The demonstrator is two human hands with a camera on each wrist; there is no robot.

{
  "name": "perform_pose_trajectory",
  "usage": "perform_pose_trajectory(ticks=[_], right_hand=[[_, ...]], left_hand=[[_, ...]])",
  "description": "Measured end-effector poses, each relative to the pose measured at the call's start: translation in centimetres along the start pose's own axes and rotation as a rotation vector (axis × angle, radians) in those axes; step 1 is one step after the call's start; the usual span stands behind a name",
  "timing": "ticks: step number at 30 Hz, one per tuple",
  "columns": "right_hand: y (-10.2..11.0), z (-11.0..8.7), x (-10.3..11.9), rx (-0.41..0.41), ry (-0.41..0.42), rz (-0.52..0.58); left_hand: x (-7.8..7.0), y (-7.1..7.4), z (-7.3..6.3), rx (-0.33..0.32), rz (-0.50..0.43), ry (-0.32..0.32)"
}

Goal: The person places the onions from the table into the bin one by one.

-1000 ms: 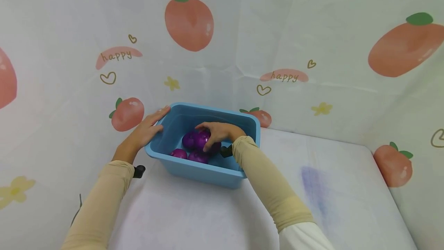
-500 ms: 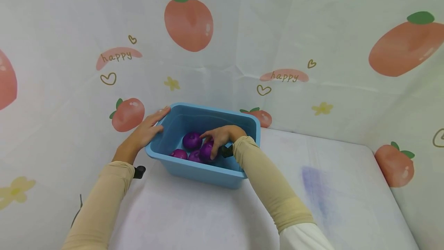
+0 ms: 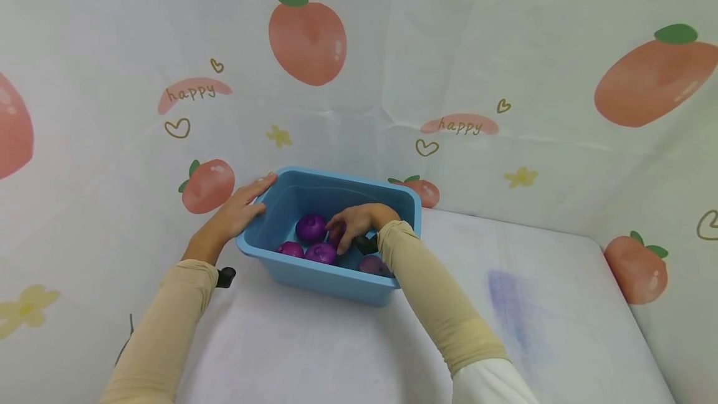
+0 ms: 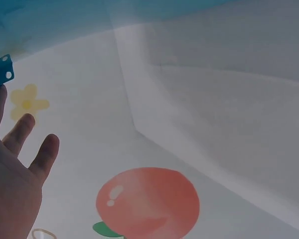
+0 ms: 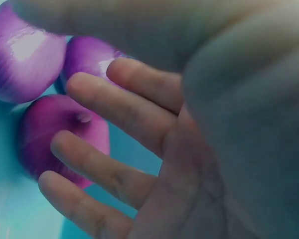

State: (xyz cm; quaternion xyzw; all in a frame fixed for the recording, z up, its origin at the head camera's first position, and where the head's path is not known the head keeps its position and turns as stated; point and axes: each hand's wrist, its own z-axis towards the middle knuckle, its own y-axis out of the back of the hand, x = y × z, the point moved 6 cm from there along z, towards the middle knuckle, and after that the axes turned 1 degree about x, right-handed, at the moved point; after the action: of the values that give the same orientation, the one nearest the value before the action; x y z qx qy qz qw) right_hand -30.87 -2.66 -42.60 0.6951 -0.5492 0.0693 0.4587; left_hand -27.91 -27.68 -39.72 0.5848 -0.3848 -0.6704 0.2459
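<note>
A light blue plastic tub (image 3: 331,280) holds several purple onions. My left hand (image 3: 238,209) rests at the tub's left rim, thumb over the edge; the left wrist view shows its fingers (image 4: 45,154) straight and spread, one fingertip at the blue edge. Inside the tub, my right hand (image 3: 359,220) reaches over an onion (image 3: 336,234) that it partly hides. In the right wrist view the fingers extend loosely across an onion (image 5: 45,124). To its left lie a dark onion (image 3: 311,228), a brighter one (image 3: 321,253) and another (image 3: 290,249). One more onion (image 3: 373,265) sits by the near right corner.
The tub stands on a white cloth-covered table (image 3: 460,310) with a purple stain (image 3: 507,298). White fabric printed with red fruit (image 3: 308,42) hangs behind and at both sides. A dark camera mount (image 3: 226,277) sits at the left wrist.
My right hand has let go of the onion it held and moved onto another. An onion now shows at the tub's near right corner. The left hand stays at the rim.
</note>
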Motion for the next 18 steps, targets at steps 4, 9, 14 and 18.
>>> perform_pose_trajectory(ticks=[4,9,14,18], right_hand=[[0.6,-0.4,0.5,-0.045,0.032,0.028],[1.6,-1.8,1.4,-0.103,0.073,0.036],[2.7,-4.4,2.0,-0.154,0.085,0.018],[3.6,-7.5,2.1,-0.269,0.12,-0.03]], left_hand=[[-0.2,0.3,0.1,-0.002,0.1,0.015],[-1.0,0.7,0.2,-0.001,0.271,0.01],[-2.0,1.5,0.1,0.057,0.287,0.023],[-2.6,2.0,0.2,0.094,0.255,0.052]])
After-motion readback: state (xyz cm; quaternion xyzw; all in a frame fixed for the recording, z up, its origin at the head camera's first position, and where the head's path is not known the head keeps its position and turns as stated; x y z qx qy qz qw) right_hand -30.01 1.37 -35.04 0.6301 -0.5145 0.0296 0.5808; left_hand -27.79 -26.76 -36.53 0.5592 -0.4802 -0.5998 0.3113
